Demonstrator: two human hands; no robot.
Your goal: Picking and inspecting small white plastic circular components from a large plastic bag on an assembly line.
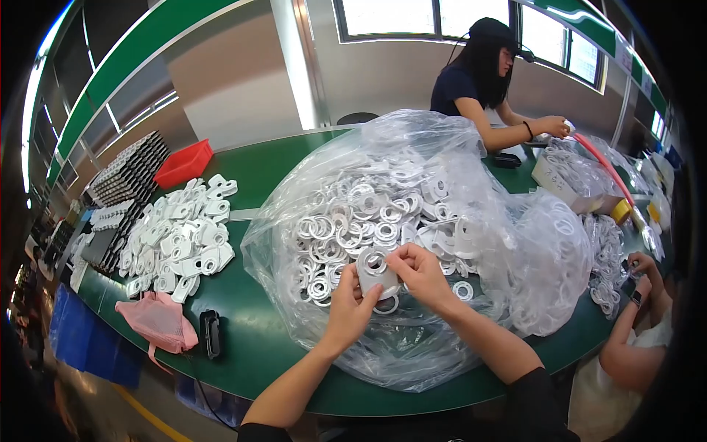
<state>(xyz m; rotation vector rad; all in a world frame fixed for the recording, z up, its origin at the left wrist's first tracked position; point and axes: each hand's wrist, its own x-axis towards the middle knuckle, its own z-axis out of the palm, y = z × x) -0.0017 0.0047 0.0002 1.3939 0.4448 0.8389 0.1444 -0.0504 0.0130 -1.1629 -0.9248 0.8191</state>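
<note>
A flat white plastic part (377,281) with a round ringed hole is up in front of me, over an opened clear plastic bag (412,361). My left hand (350,309) grips its lower left side, thumb across its face. Fingers of my right hand (423,274) are closed at its upper right edge by the ring; whether they pinch a separate ring there, I cannot tell. Beneath and behind my hands, many loose white rings (318,287) and similar flat parts lie heaped in the bag. One ring (462,291) lies apart, right of my right wrist.
Finished-looking white parts (177,239) are piled at left, near a red bin (184,163) and stacked dark trays (129,173). A pink mesh pouch (157,322) and black case (210,334) lie near the front edge. Bagged rings (549,265) stand right; two co-workers (479,96) sit beyond.
</note>
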